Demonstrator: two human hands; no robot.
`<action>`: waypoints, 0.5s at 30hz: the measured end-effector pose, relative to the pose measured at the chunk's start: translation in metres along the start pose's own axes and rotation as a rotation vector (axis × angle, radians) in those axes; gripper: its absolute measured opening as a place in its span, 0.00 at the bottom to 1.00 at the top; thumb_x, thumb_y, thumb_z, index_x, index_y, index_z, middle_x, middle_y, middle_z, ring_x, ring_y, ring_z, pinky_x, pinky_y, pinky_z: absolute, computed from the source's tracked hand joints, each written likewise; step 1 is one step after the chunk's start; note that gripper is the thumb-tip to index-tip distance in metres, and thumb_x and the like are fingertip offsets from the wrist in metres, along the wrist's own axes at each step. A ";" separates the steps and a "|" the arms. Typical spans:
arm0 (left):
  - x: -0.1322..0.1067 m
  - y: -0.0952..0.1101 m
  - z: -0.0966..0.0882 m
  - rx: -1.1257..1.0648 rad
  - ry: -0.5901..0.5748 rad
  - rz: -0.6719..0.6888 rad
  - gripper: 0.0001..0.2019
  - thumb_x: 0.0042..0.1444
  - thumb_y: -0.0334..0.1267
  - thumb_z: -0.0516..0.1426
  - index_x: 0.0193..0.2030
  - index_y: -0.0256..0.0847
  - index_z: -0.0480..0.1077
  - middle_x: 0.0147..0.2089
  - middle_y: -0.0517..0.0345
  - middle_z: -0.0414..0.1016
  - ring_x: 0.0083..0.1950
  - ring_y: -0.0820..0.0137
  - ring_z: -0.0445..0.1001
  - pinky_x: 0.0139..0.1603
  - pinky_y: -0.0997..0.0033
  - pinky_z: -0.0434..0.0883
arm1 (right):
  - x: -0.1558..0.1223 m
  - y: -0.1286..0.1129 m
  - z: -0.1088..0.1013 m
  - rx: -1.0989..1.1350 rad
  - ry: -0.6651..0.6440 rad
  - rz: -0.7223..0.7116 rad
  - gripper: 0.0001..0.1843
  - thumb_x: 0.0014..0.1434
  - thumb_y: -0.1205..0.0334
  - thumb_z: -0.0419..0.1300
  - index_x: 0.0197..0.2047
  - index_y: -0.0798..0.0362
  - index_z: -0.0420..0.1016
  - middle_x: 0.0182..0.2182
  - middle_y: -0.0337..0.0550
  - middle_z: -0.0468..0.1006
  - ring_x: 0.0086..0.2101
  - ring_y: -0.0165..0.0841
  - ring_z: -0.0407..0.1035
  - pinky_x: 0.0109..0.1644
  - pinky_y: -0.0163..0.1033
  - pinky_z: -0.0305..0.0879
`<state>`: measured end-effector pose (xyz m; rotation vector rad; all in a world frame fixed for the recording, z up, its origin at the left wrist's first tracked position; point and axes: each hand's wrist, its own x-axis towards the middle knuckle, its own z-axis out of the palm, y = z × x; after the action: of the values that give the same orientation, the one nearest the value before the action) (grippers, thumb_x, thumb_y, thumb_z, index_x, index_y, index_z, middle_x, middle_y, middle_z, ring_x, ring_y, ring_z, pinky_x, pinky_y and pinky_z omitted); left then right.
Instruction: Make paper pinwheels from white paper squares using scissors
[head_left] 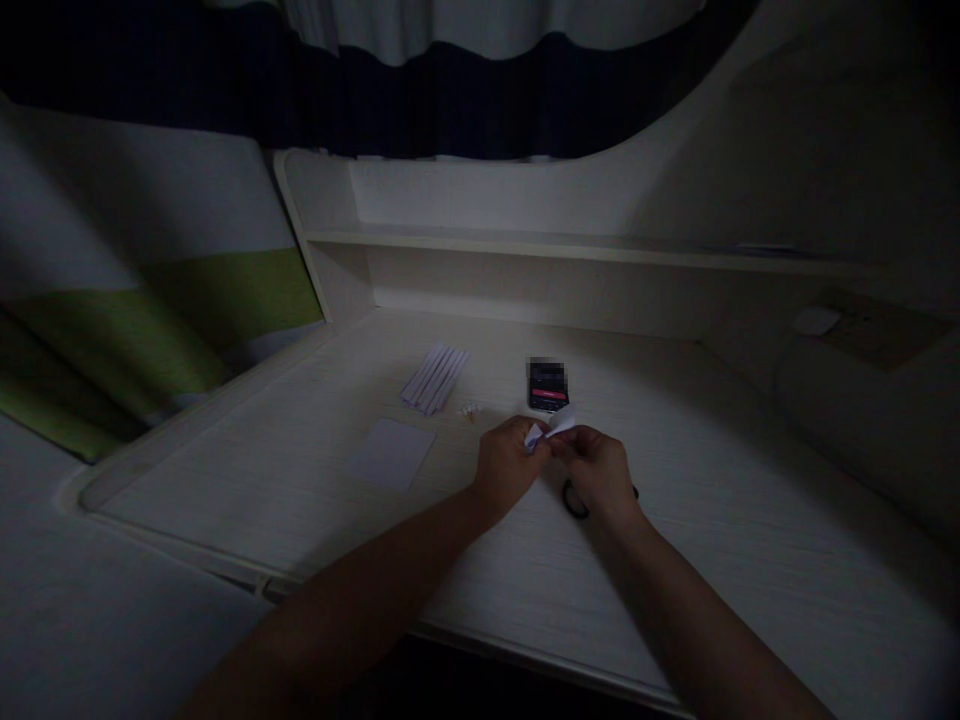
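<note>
Both hands meet over the middle of a pale wooden desk [712, 560]. My left hand [507, 462] and my right hand [600, 470] are closed in a pinch on a small piece of white paper [555, 424] held between them, just above the desk. A pair of black-handled scissors [576, 502] lies under my right hand, mostly hidden by it. A small dark box with a red stripe [547, 387] stands just beyond the paper.
A square white sheet [391, 453] lies to the left of my hands. Several white paper strips [435, 378] lie fanned further back, with a few small pins [469, 410] beside them. A shelf [570, 245] runs along the back; curtains hang left and above.
</note>
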<state>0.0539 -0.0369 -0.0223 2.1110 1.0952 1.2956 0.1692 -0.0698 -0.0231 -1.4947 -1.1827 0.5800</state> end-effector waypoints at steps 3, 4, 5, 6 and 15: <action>0.000 0.001 0.000 0.019 -0.005 0.025 0.08 0.45 0.29 0.56 0.33 0.40 0.71 0.34 0.60 0.75 0.35 0.73 0.72 0.40 0.74 0.68 | 0.000 0.001 0.000 -0.055 0.020 -0.016 0.06 0.43 0.61 0.56 0.23 0.55 0.70 0.21 0.43 0.75 0.24 0.33 0.68 0.31 0.38 0.62; 0.000 0.001 0.000 0.021 -0.007 0.035 0.08 0.46 0.28 0.55 0.33 0.41 0.71 0.35 0.60 0.75 0.36 0.73 0.72 0.40 0.74 0.68 | 0.000 0.001 0.000 -0.064 0.025 -0.018 0.06 0.43 0.61 0.56 0.23 0.55 0.70 0.21 0.43 0.75 0.24 0.33 0.68 0.31 0.38 0.62; -0.001 0.001 0.000 0.021 -0.008 0.046 0.08 0.46 0.28 0.55 0.33 0.41 0.71 0.35 0.60 0.75 0.36 0.73 0.72 0.41 0.74 0.68 | 0.000 0.000 0.001 -0.065 0.029 -0.016 0.06 0.43 0.62 0.56 0.23 0.55 0.70 0.21 0.42 0.75 0.23 0.33 0.68 0.31 0.38 0.62; -0.001 0.001 0.000 0.021 -0.008 0.055 0.08 0.46 0.28 0.55 0.34 0.41 0.71 0.35 0.60 0.75 0.36 0.73 0.72 0.41 0.74 0.68 | 0.000 0.000 0.001 -0.058 0.031 -0.011 0.06 0.42 0.62 0.56 0.23 0.55 0.70 0.20 0.42 0.75 0.23 0.33 0.68 0.31 0.38 0.62; -0.001 0.002 0.001 -0.005 -0.004 -0.081 0.08 0.45 0.31 0.56 0.33 0.41 0.72 0.31 0.61 0.75 0.30 0.75 0.72 0.35 0.76 0.68 | -0.001 -0.001 0.002 -0.057 0.024 -0.010 0.06 0.44 0.62 0.55 0.24 0.55 0.70 0.21 0.43 0.75 0.23 0.33 0.69 0.30 0.37 0.63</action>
<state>0.0559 -0.0387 -0.0219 2.0431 1.1626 1.2548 0.1669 -0.0696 -0.0230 -1.5389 -1.1964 0.5246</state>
